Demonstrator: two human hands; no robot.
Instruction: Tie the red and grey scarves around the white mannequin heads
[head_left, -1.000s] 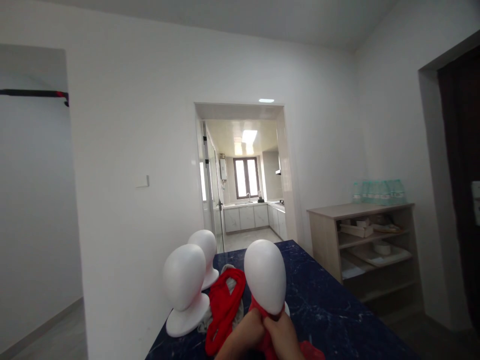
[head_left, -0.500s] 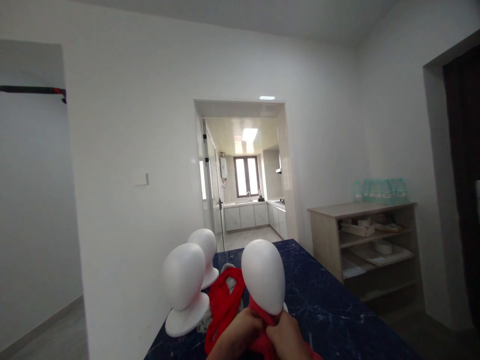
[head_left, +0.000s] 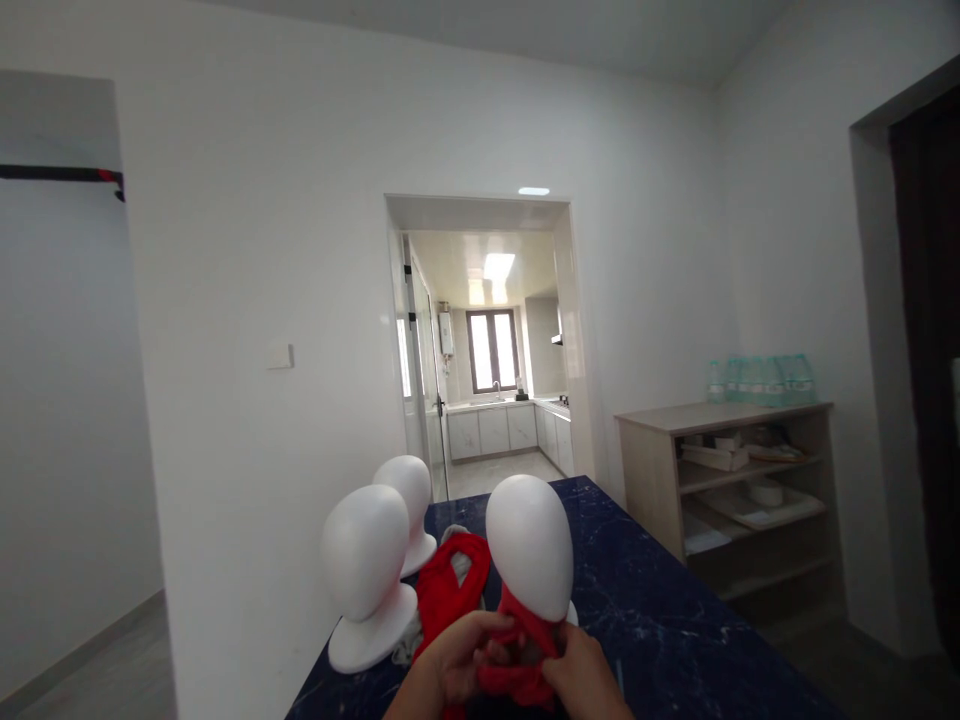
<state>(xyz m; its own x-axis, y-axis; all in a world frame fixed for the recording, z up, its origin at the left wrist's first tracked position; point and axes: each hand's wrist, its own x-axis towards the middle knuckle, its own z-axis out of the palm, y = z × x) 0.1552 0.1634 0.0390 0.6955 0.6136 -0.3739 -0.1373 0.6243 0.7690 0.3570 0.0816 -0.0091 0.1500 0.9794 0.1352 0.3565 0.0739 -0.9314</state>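
Observation:
A white foam mannequin head (head_left: 530,545) stands near me on the dark blue marbled table (head_left: 660,620). Red fabric (head_left: 517,660) wraps around its neck. My left hand (head_left: 457,660) and my right hand (head_left: 581,675) both grip this red fabric just below the head, fingers curled into the cloth. Another heap of red cloth (head_left: 448,590) lies on the table to the left of the head, over some grey fabric.
Two more white mannequin heads (head_left: 365,575) (head_left: 409,505) stand on the table's left side near the wall. A wooden shelf unit (head_left: 739,490) with boxes and packed water bottles stands at the right. An open doorway (head_left: 484,350) leads to a kitchen.
My hands have shifted on the red fabric at the head's neck; the left hand now shows spread fingers bunching the cloth. The camera has tilted slightly.

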